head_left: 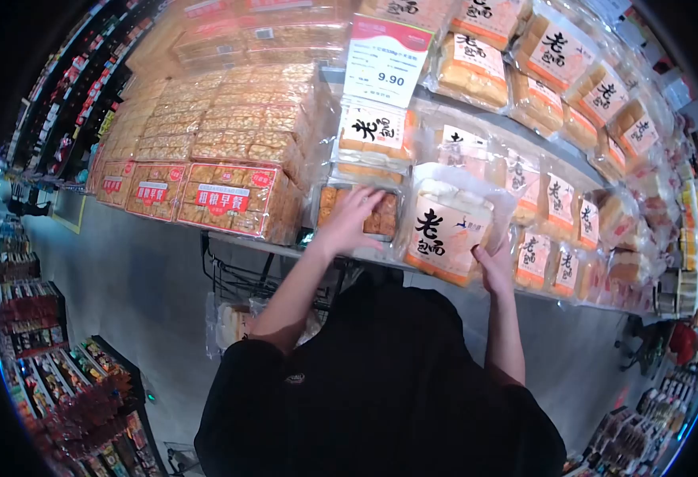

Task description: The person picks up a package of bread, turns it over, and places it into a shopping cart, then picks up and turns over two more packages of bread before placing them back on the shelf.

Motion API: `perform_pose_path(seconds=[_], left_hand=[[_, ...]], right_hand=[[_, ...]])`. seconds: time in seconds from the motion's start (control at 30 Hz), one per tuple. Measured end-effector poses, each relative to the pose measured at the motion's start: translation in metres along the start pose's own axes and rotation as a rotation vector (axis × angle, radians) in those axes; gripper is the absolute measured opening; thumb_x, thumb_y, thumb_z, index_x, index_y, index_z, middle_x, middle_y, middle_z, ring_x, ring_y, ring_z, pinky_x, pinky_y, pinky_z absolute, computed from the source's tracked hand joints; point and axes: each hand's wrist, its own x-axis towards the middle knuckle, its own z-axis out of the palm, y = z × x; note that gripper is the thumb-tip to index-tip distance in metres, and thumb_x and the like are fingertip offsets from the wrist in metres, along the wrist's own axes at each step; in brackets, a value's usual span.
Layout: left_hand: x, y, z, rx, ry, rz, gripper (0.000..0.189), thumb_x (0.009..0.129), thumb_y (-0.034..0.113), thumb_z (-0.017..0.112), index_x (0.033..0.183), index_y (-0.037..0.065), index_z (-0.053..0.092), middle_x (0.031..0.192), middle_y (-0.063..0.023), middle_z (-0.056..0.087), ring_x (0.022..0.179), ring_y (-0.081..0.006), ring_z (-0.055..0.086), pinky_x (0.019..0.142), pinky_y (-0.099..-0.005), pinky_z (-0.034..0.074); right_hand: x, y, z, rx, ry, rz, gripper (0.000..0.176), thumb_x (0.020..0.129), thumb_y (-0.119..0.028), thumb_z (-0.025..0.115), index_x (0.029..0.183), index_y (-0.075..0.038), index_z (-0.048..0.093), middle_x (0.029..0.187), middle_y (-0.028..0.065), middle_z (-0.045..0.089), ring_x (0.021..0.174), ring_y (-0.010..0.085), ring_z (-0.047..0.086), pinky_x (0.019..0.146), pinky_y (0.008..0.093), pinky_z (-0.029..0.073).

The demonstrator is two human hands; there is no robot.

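Your two bare hands reach up to a supermarket shelf packed with wrapped bread.

Your right hand grips one large clear bread bag at its lower right corner, the fingers closed against the plastic. The bag sits at the front edge of the shelf, just right of centre. Its long axis runs from top to bottom, leaning slightly. The puffy sealed end points up toward the back of the shelf and the bottom edge slopes down toward your hand. The white label with large black characters faces you.

Your left hand lies flat on one clear tray pack of brown bread pieces, with the fingers open, spread across its top and not curled around anything. This pack lies level on the shelf, touching the left side of the bag.

One price card above them reads 9.90. To the left, three flat packs with red labels show along the shelf front, with more stacked behind. To the right runs a row of smaller bags with the same black characters. They are too crowded near the edge of the view to count exactly.

Below the shelf is one wire basket.
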Motion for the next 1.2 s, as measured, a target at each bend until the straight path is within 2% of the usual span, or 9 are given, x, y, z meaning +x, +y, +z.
perform_pose_path(seconds=[0.1, 0.2, 0.4, 0.6, 0.7, 0.8, 0.93, 1.03, 1.2], left_hand=[[0.019, -0.022, 0.0, 0.277, -0.075, -0.075, 0.125, 0.053, 0.038, 0.093, 0.154, 0.017, 0.024, 0.159, -0.0161, 0.022, 0.149, -0.038, 0.014, 0.118, -0.0609, 0.011], [0.025, -0.017, 0.007, 0.475, -0.162, -0.109, 0.124, 0.052, 0.034, 0.094, 0.154, 0.018, 0.024, 0.159, -0.0176, 0.02, 0.149, -0.0379, 0.012, 0.119, -0.0616, 0.007], [0.029, -0.021, 0.008, 0.479, -0.188, -0.1, 0.118, 0.054, 0.022, 0.09, 0.153, 0.023, 0.027, 0.154, -0.0177, 0.027, 0.147, -0.0377, 0.018, 0.118, -0.0625, 0.008], [0.027, -0.027, 0.006, 0.421, -0.148, 0.009, 0.117, 0.049, 0.02, 0.087, 0.152, 0.023, 0.032, 0.15, -0.0186, 0.032, 0.144, -0.0396, 0.023, 0.117, -0.0639, 0.011], [0.028, -0.026, 0.006, 0.429, -0.131, 0.04, 0.116, 0.049, 0.017, 0.087, 0.151, 0.024, 0.033, 0.149, -0.0181, 0.033, 0.143, -0.0385, 0.026, 0.116, -0.0637, 0.013], [0.033, -0.026, -0.001, 0.537, -0.173, 0.164, 0.112, 0.051, 0.01, 0.086, 0.15, 0.024, 0.035, 0.147, -0.0181, 0.035, 0.142, -0.0368, 0.029, 0.116, -0.0634, 0.016], [0.04, -0.02, -0.009, 0.56, -0.259, 0.077, 0.11, 0.053, 0.01, 0.085, 0.15, 0.025, 0.035, 0.147, -0.0171, 0.036, 0.141, -0.0359, 0.03, 0.115, -0.0624, 0.02], [0.034, -0.024, -0.003, 0.571, -0.194, 0.072, 0.113, 0.05, 0.014, 0.088, 0.15, 0.025, 0.036, 0.149, -0.0168, 0.036, 0.141, -0.0346, 0.032, 0.116, -0.0594, 0.02], [0.032, -0.017, -0.004, 0.585, -0.236, 0.014, 0.116, 0.051, 0.018, 0.09, 0.151, 0.026, 0.032, 0.151, -0.017, 0.034, 0.142, -0.0364, 0.03, 0.117, -0.0603, 0.019]], right_hand=[[0.008, 0.009, -0.019, 0.079, 0.039, -0.011, 0.084, 0.078, -0.031, 0.084, 0.141, 0.0, 0.038, 0.131, 0.0096, 0.056, 0.121, 0.0203, 0.055, 0.103, 0.0352, 0.043], [0.004, 0.013, -0.035, 0.13, 0.093, 0.017, 0.088, 0.076, -0.034, 0.086, 0.142, 0.001, 0.037, 0.132, 0.0099, 0.055, 0.123, 0.0205, 0.054, 0.103, 0.0354, 0.043], [0.006, 0.019, -0.048, 0.149, 0.134, 0.006, 0.089, 0.076, -0.035, 0.086, 0.141, 0.0, 0.037, 0.134, 0.011, 0.054, 0.124, 0.0206, 0.053, 0.103, 0.036, 0.043], [0.012, 0.015, -0.055, 0.136, 0.14, -0.014, 0.088, 0.076, -0.036, 0.086, 0.14, 0.0, 0.038, 0.131, 0.0106, 0.056, 0.12, 0.0201, 0.055, 0.101, 0.0353, 0.045], [0.015, 0.009, -0.058, 0.164, 0.139, -0.036, 0.088, 0.076, -0.036, 0.086, 0.14, 0.0, 0.038, 0.13, 0.0105, 0.057, 0.119, 0.0198, 0.056, 0.1, 0.0346, 0.045], [0.016, 0.011, -0.061, 0.186, 0.167, -0.039, 0.087, 0.076, -0.036, 0.086, 0.14, 0.0, 0.039, 0.13, 0.0105, 0.057, 0.119, 0.0197, 0.056, 0.1, 0.0343, 0.045], [0.018, 0.008, -0.061, 0.171, 0.148, -0.043, 0.087, 0.076, -0.037, 0.086, 0.14, 0.001, 0.039, 0.13, 0.0109, 0.057, 0.119, 0.0199, 0.056, 0.101, 0.0346, 0.045], [0.02, 0.004, -0.06, 0.128, 0.117, -0.06, 0.088, 0.076, -0.038, 0.086, 0.14, 0.001, 0.039, 0.131, 0.0112, 0.057, 0.12, 0.0201, 0.056, 0.101, 0.035, 0.044], [0.019, 0.004, -0.061, 0.133, 0.123, -0.053, 0.091, 0.075, -0.039, 0.086, 0.141, 0.001, 0.038, 0.131, 0.0116, 0.057, 0.121, 0.0204, 0.055, 0.102, 0.0357, 0.043]])
